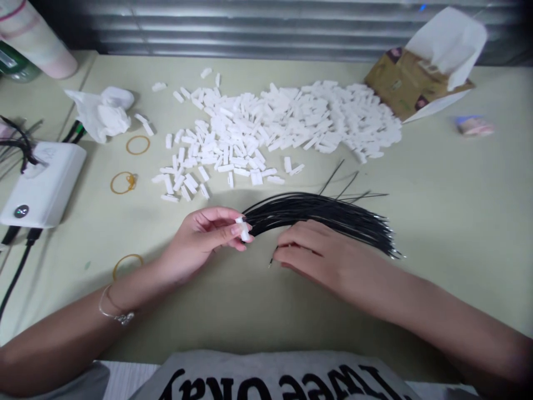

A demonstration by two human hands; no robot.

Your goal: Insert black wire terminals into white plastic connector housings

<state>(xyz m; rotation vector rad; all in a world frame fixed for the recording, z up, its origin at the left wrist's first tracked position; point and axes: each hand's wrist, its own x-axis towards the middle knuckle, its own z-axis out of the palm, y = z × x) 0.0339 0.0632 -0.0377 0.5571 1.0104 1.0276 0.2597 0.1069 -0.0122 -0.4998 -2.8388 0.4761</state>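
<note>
Between the thumb and fingers of my left hand [208, 233] is a small white plastic connector housing [242, 229]. A bundle of thin black wires [316, 205] lies just beyond my hands, its left end beside my left fingers and its silvery tips fanned out to the right. My right hand [312, 250] is closed in a pinch in front of the bundle, holding a black wire [271, 259] whose metal tip sticks out toward the lower left. Behind the wires spreads a large heap of loose white connector housings [291, 119].
At the left lie several yellow rubber bands [137, 145], a crumpled white tissue [102, 119] and a white power bank [45, 180] with cables. An open brown and white box [410, 83] stands at the back right, near a small pinkish item [474, 126].
</note>
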